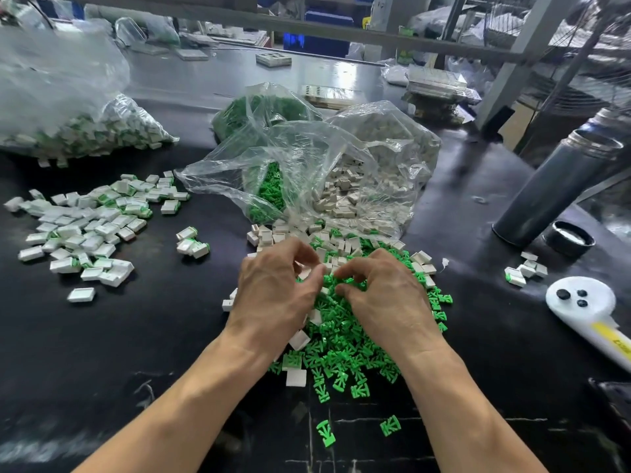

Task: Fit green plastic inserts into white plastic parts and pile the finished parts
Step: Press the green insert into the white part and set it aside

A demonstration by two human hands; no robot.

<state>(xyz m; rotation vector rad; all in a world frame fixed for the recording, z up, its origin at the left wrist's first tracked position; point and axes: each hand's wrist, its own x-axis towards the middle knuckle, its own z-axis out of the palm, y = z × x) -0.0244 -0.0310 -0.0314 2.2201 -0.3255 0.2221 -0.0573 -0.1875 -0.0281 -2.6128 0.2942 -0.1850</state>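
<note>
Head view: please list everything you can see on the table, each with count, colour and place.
green inserts: many, green, loose heap at centre front
white parts: many, white, spilling from centre bag
finished parts: many, white and green, pile at left
plastic bags: about four, clear, behind the heaps
flask: one, grey, right
lid: one, black, beside flask
left hand: fingers curled over heap
right hand: fingers curled over heap

On the dark table (102,353) a grey flask (553,189) stands at the right (its black cap (571,238) lies beside), near a white controller (587,307).
</note>
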